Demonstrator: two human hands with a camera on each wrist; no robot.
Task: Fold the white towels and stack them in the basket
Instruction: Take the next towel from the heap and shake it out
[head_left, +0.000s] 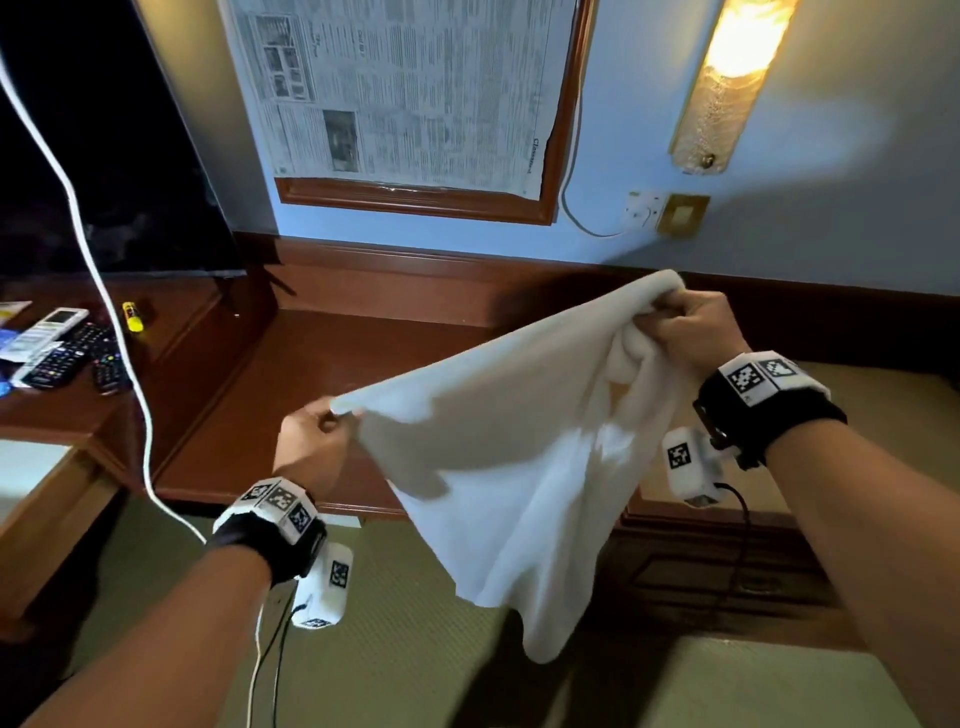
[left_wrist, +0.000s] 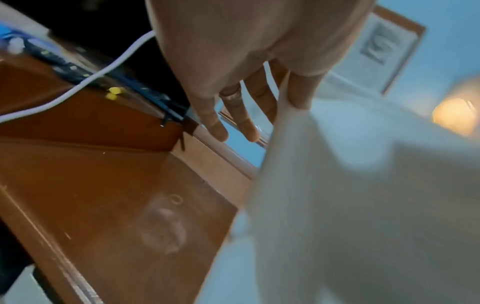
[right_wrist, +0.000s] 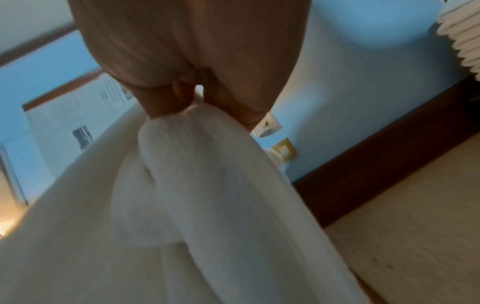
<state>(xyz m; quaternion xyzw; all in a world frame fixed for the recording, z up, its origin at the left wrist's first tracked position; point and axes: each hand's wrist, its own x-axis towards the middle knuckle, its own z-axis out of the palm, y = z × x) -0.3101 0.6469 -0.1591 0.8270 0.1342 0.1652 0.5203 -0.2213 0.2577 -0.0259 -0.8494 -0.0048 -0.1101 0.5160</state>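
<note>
A white towel (head_left: 514, 467) hangs in the air between my two hands, above the front edge of a low wooden desk (head_left: 322, 364). My left hand (head_left: 317, 431) pinches one corner of it at the lower left; in the left wrist view the towel (left_wrist: 350, 205) runs under the thumb (left_wrist: 301, 90) while the other fingers stretch out. My right hand (head_left: 691, 322) grips a bunched upper edge, higher and to the right. In the right wrist view the towel (right_wrist: 207, 185) falls in thick folds from that fist (right_wrist: 197, 96). No basket is in view.
Several remote controls (head_left: 67, 348) and a yellow marker (head_left: 132, 316) lie on a raised desk section at left. A white cable (head_left: 104, 291) hangs down across it. A dark screen (head_left: 93, 130), a framed newspaper (head_left: 410, 93) and a lit wall lamp (head_left: 737, 78) stand behind. Green carpet (head_left: 395, 649) lies below.
</note>
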